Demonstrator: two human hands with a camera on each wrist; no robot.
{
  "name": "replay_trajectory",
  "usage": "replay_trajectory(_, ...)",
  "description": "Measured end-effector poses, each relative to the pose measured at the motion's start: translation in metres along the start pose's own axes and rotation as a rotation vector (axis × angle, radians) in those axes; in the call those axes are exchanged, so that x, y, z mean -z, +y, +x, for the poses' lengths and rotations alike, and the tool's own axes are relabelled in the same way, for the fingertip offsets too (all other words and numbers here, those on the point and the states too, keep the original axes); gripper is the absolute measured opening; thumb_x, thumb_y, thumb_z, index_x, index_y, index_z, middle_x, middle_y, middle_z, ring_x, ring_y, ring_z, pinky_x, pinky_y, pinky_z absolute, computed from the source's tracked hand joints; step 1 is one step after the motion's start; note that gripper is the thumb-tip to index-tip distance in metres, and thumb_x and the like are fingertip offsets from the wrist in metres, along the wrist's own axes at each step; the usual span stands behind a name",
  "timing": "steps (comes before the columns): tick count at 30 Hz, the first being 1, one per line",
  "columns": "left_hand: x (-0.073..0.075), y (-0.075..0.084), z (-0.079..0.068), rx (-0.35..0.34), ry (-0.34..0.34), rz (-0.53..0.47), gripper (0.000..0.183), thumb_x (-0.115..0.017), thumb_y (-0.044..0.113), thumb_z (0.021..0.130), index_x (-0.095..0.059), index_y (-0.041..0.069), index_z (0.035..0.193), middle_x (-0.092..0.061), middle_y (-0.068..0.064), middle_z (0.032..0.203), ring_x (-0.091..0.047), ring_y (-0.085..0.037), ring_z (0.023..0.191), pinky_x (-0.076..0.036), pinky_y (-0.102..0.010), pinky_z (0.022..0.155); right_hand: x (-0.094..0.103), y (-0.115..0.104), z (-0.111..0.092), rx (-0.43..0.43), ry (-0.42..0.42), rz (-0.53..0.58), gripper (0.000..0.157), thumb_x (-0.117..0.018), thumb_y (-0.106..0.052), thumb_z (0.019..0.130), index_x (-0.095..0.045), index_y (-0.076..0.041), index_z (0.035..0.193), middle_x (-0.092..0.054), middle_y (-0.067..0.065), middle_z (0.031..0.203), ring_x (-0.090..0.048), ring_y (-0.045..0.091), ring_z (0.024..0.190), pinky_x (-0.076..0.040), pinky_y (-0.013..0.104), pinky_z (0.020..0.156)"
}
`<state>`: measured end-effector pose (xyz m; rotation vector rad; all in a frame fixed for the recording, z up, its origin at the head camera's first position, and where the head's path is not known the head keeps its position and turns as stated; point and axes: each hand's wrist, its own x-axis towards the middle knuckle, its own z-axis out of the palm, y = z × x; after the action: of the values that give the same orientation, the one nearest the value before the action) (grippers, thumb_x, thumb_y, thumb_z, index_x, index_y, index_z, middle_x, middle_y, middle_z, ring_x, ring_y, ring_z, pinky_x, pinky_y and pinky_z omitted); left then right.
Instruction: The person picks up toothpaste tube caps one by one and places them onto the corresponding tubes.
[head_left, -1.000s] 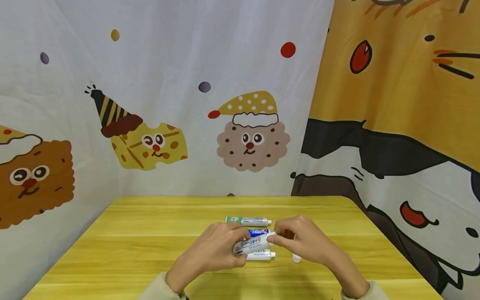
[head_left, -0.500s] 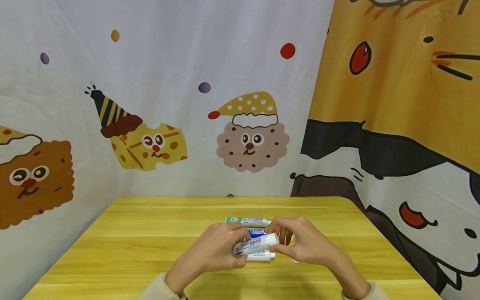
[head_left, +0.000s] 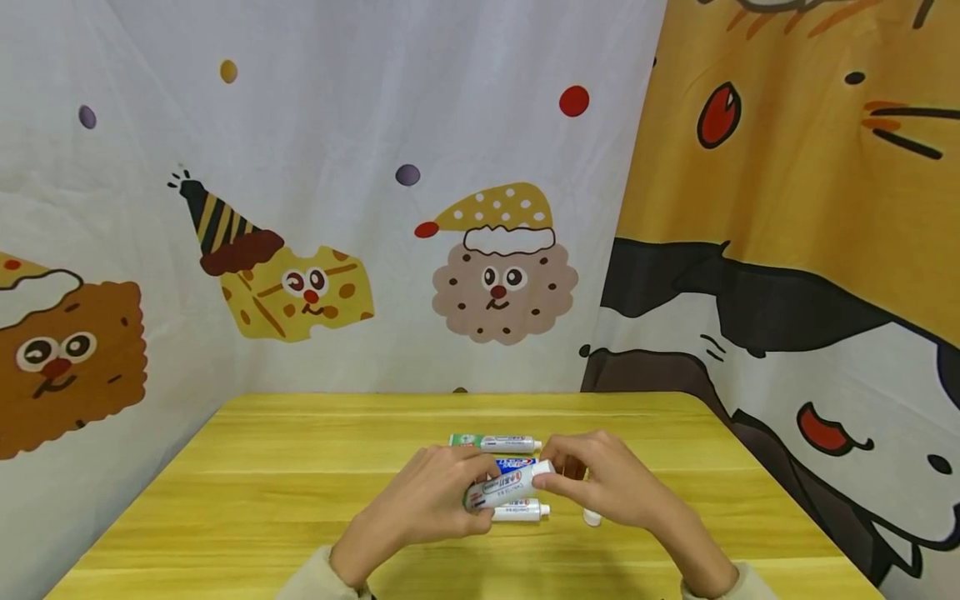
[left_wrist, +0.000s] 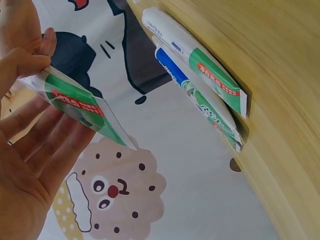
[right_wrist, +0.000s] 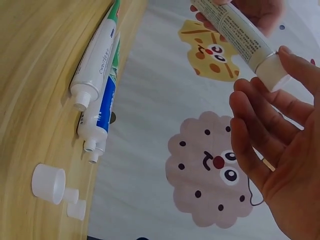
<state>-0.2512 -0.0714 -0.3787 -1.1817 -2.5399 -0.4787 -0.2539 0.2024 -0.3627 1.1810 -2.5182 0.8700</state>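
My left hand [head_left: 435, 498] holds a white toothpaste tube [head_left: 504, 490] above the table, its cap end pointing right and slightly up. The tube's green flat end [left_wrist: 97, 117] sticks out past the fingers in the left wrist view. At the other end, my right hand [head_left: 611, 482] pinches the wide white cap [right_wrist: 272, 73] with thumb and forefinger. That cap sits on the tube's end; the threads are hidden. In the right wrist view the other right fingers are bent loosely below it.
Under and behind the hands, a near white tube [head_left: 521, 510], a blue-and-white tube [head_left: 517, 465] and a far green-and-white tube [head_left: 502, 443] lie side by side on the wooden table [head_left: 300, 500]. Their nozzles are bare. Loose white caps [right_wrist: 48, 183] stand to the right. A printed curtain hangs behind.
Half a second ago the right fingers were spread off the cap; now they are back around it. The left hand and the tube have hardly moved.
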Motion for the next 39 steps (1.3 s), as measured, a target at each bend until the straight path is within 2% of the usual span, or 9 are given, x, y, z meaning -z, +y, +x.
replay_trajectory(4, 0.001, 0.0, 0.0, 0.019, -0.011, -0.024, 0.024, -0.084, 0.029, 0.083, -0.073, 0.018, 0.101, -0.071, 0.007, 0.094, -0.046, 0.004, 0.065, -0.039, -0.012, 0.055, 0.001, -0.001, 0.0, -0.009, -0.009, -0.032, 0.013, -0.063, -0.034, 0.103, -0.067, -0.024, 0.096, -0.057, -0.017, 0.066, -0.05, -0.004, 0.055, -0.045, 0.018, 0.052)
replay_trajectory(8, 0.001, 0.001, 0.0, 0.043, -0.031, -0.043, 0.027, -0.087, 0.033, 0.083, -0.073, 0.019, 0.1, -0.067, 0.009, 0.089, -0.045, 0.004, 0.064, -0.039, -0.014, 0.055, 0.001, -0.001, -0.001, -0.034, -0.029, -0.076, 0.015, -0.061, -0.036, 0.104, -0.063, -0.029, 0.092, -0.052, -0.02, 0.064, -0.046, -0.005, 0.054, -0.04, 0.017, 0.052)
replay_trajectory(11, -0.001, 0.001, 0.002, 0.048, -0.047, -0.027, 0.027, -0.088, 0.035, 0.082, -0.074, 0.02, 0.1, -0.069, 0.011, 0.091, -0.045, 0.004, 0.065, -0.039, -0.014, 0.056, 0.002, -0.002, -0.001, -0.059, -0.05, -0.101, 0.02, -0.064, -0.04, 0.102, -0.061, -0.031, 0.084, -0.05, -0.022, 0.064, -0.045, -0.006, 0.056, -0.041, 0.017, 0.053)
replay_trajectory(14, -0.004, 0.002, 0.003, 0.033, -0.066, 0.017, 0.027, -0.088, 0.036, 0.081, -0.075, 0.023, 0.101, -0.072, 0.011, 0.097, -0.046, 0.003, 0.066, -0.039, -0.014, 0.058, 0.002, -0.004, 0.0, -0.065, -0.085, -0.077, 0.017, -0.072, -0.04, 0.096, -0.066, -0.027, 0.086, -0.059, -0.02, 0.069, -0.052, -0.007, 0.06, -0.047, 0.016, 0.055)
replay_trajectory(19, -0.011, 0.004, 0.004, 0.007, -0.113, 0.073, 0.026, -0.089, 0.038, 0.079, -0.077, 0.026, 0.1, -0.072, 0.015, 0.095, -0.046, 0.004, 0.065, -0.039, -0.015, 0.058, -0.002, -0.003, 0.002, -0.07, -0.195, -0.001, 0.013, -0.081, -0.027, 0.089, -0.075, -0.022, 0.1, -0.071, -0.015, 0.087, -0.061, -0.006, 0.069, -0.055, 0.018, 0.059)
replay_trajectory(26, -0.03, 0.005, 0.003, -0.001, -0.232, 0.061, 0.026, -0.092, 0.034, 0.074, -0.078, 0.027, 0.095, -0.066, 0.021, 0.079, -0.047, 0.005, 0.064, -0.04, -0.014, 0.059, -0.021, 0.008, 0.002, -0.153, -0.426, 0.051, 0.012, -0.082, -0.02, 0.086, -0.077, -0.021, 0.096, -0.072, -0.016, 0.089, -0.061, -0.007, 0.076, -0.054, 0.018, 0.069)
replay_trajectory(32, -0.047, 0.003, -0.001, 0.006, -0.318, 0.05, 0.028, -0.095, 0.035, 0.07, -0.077, 0.029, 0.091, -0.06, 0.022, 0.072, -0.047, 0.005, 0.064, -0.041, -0.014, 0.06, -0.042, 0.014, 0.0, -0.191, -0.508, 0.022, 0.016, -0.087, -0.018, 0.082, -0.075, -0.023, 0.09, -0.069, -0.019, 0.082, -0.06, -0.007, 0.074, -0.052, 0.016, 0.068)
replay_trajectory(39, -0.05, 0.006, -0.002, 0.005, -0.368, 0.059, 0.028, -0.095, 0.039, 0.069, -0.078, 0.032, 0.09, -0.06, 0.024, 0.069, -0.047, 0.007, 0.061, -0.039, -0.012, 0.056, -0.052, 0.014, 0.0, -0.227, -0.559, -0.019, 0.018, -0.09, -0.017, 0.077, -0.074, -0.022, 0.084, -0.067, -0.019, 0.074, -0.058, -0.009, 0.068, -0.05, 0.015, 0.064)
